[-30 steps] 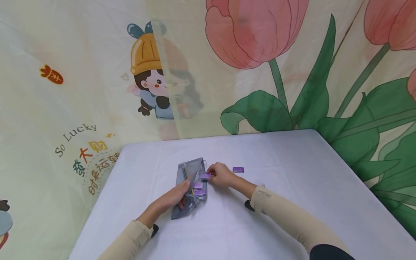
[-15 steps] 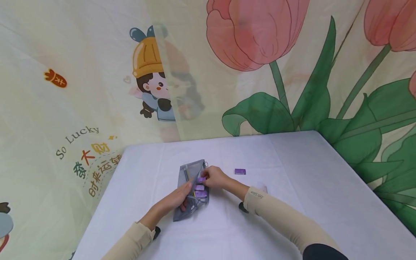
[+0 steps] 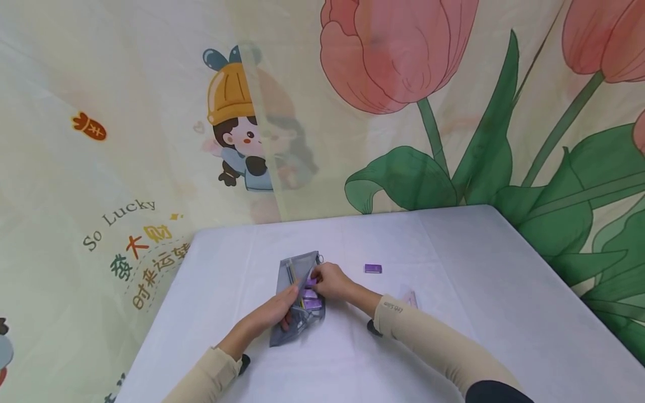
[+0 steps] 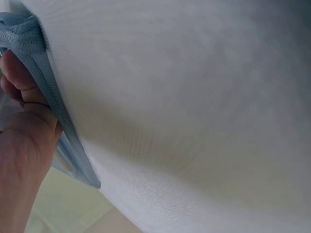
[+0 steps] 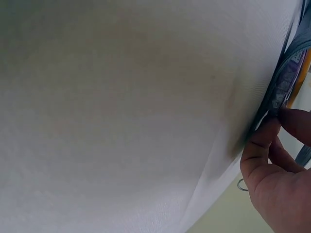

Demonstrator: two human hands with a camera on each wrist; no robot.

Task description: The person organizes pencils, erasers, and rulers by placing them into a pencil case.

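Your right hand is hiding most of the small purple block its fingers are pinching inside the grey mesh zip pouch; your left hand is gripping the pouch's edge on the white table.

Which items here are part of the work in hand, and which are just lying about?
In hand: mesh pouch, held open by the left hand; purple eraser pinched by the right hand at the pouch mouth; purple erasers inside.
Lying about: one purple eraser on the table; pale packet beside the right sleeve.
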